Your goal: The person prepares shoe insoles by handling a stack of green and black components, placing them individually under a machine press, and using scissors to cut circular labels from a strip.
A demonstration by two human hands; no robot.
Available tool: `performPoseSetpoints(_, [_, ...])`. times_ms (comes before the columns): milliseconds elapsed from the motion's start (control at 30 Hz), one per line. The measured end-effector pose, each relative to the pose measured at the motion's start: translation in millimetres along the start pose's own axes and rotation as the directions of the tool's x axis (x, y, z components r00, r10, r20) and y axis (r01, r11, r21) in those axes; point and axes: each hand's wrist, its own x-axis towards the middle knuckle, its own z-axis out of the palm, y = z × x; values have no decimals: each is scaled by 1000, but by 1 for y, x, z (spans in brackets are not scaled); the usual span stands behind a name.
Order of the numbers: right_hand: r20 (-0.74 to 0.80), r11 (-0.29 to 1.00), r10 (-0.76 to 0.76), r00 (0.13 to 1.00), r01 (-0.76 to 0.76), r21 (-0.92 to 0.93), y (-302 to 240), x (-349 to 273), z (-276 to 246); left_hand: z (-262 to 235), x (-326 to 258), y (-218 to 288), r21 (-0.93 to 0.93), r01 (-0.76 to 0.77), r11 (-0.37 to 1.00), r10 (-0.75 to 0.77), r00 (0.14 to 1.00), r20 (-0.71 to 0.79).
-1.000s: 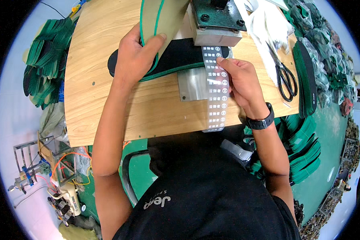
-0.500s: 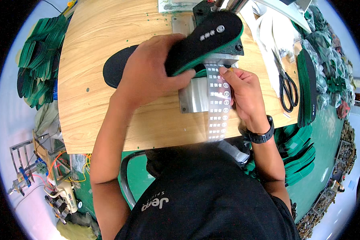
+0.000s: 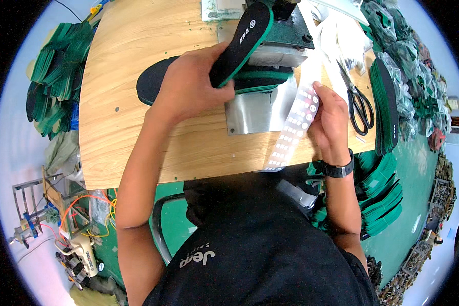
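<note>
My left hand (image 3: 191,86) is closed around the heel end of a black insole (image 3: 246,38) with a green edge and a white print near its upper end. It holds the insole raised and tilted in front of a press (image 3: 290,38). Below it, a small stack of black and green insoles (image 3: 262,79) lies on the press's shiny metal plate (image 3: 257,115). Another black insole (image 3: 155,79) shows left of my left hand, partly hidden by it. My right hand (image 3: 334,120) pinches the top of a clear strip of white printed labels (image 3: 293,130), which hangs toward the table's front edge.
Black-handled scissors (image 3: 361,109) lie right of my right hand, beside white strip material (image 3: 336,43). A row of insoles (image 3: 386,107) stands at the table's right edge. Stacked insoles fill the left side (image 3: 56,76) and the space below right (image 3: 377,194). Bagged goods (image 3: 400,66) are piled far right.
The held insole has swung more upright and away from the press front. My right hand has drawn the label strip to the right, off the stack, leaving the insoles on the plate more visible.
</note>
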Motion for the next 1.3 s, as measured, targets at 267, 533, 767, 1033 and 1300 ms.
performPoseSetpoints(267, [304, 905, 250, 919, -111, -411, 8, 10, 21, -10, -6, -23, -658, 120, 743, -356, 904, -238])
performPoseSetpoints(533, [272, 903, 235, 933, -106, -417, 9, 11, 22, -5, -5, -25, -658, 111, 745, -319, 925, -206])
performPoseSetpoints(767, [231, 888, 234, 944, -110, -446, 10, 7, 23, -7, -10, -10, -538, 186, 822, -310, 939, -149])
performPoseSetpoints(1033, [273, 906, 230, 934, -103, -411, 12, 6, 18, 12, -3, -10, 137, -137, 981, 142, 989, -32])
performPoseSetpoints(1300, [336, 928, 151, 930, -16, -373, 9, -3, 13, 0, -5, 4, 28, -23, 999, 23, 999, -29])
